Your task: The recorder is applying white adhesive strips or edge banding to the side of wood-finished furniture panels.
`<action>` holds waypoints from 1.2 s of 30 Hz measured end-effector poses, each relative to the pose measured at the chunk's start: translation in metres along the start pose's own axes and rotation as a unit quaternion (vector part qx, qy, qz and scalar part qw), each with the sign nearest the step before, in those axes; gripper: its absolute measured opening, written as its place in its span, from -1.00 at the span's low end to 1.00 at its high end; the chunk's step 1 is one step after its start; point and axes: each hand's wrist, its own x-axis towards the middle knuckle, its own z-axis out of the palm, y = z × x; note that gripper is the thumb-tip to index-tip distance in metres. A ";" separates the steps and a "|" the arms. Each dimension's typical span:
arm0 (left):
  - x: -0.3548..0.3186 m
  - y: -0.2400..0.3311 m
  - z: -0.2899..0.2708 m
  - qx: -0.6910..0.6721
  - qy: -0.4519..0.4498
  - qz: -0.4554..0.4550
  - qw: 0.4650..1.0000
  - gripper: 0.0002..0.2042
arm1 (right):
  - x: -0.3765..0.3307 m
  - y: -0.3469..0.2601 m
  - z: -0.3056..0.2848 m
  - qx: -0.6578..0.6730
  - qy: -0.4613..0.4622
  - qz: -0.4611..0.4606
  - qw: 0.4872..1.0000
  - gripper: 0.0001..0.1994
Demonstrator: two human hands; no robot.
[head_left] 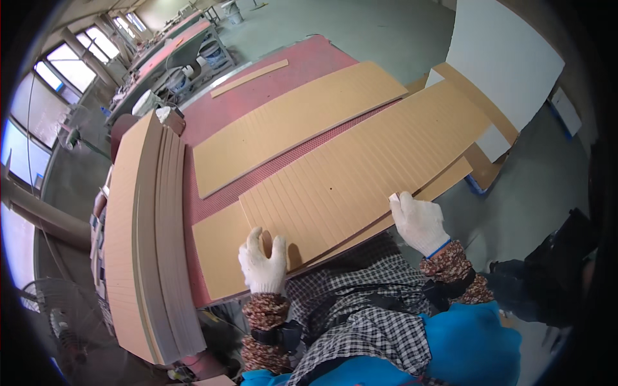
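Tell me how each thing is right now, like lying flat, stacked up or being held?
Left hand: gloved, pressed flat on the grooved board's near edge.
Right hand: gloved, gripping that board's near edge.
Grooved board: lying flat over another board, overhanging the table.
Far board: lying flat, untouched.
Thin strip: lying flat, alone.
Board stack: piled along the table's left side.
Red table: mostly covered.

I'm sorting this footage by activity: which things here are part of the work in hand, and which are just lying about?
In hand:
- left hand and right hand, gloved, on the grooved board
- plain board beneath
- red table

Lying about:
- second grooved board
- narrow strip
- stacked boards
- white panel
- buckets
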 end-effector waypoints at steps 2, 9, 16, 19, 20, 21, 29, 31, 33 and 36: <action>0.012 -0.001 -0.004 -0.001 -0.041 -0.020 0.999 -0.47 | 0.001 0.003 0.003 0.007 0.011 0.010 1.000 -0.83; 0.107 0.014 0.001 0.011 -0.016 0.094 0.995 -0.43 | -0.005 -0.013 0.004 0.006 0.062 -0.011 0.998 -0.83; 0.158 0.032 0.037 -0.006 -0.089 0.073 0.993 -0.43 | -0.010 -0.028 -0.006 0.038 0.010 0.061 0.997 -0.76; 0.157 0.027 0.042 0.008 -0.174 0.086 0.981 -0.49 | -0.005 -0.027 -0.013 0.049 -0.023 0.056 0.997 -0.75; 0.155 0.025 0.045 0.020 -0.136 0.135 0.981 -0.54 | -0.003 -0.028 -0.015 0.045 -0.027 0.056 0.997 -0.75; 0.155 0.024 0.046 0.016 -0.138 0.132 0.982 -0.54 | 0.001 -0.027 -0.018 0.056 -0.042 0.063 0.996 -0.74; 0.158 0.018 0.050 0.019 -0.117 0.160 0.980 -0.62 | 0.103 -0.029 -0.003 0.028 -0.136 0.076 0.987 -0.62; 0.157 0.018 0.051 0.011 -0.112 0.163 0.980 -0.62 | 0.140 -0.028 0.010 0.026 -0.130 0.065 0.989 -0.60; 0.156 0.017 0.052 0.012 -0.091 0.182 0.979 -0.64 | 0.175 -0.027 0.022 0.024 -0.127 0.058 0.990 -0.59; 0.156 0.016 0.053 0.019 -0.088 0.183 0.979 -0.64 | 0.221 -0.025 0.035 0.004 -0.138 0.049 0.989 -0.57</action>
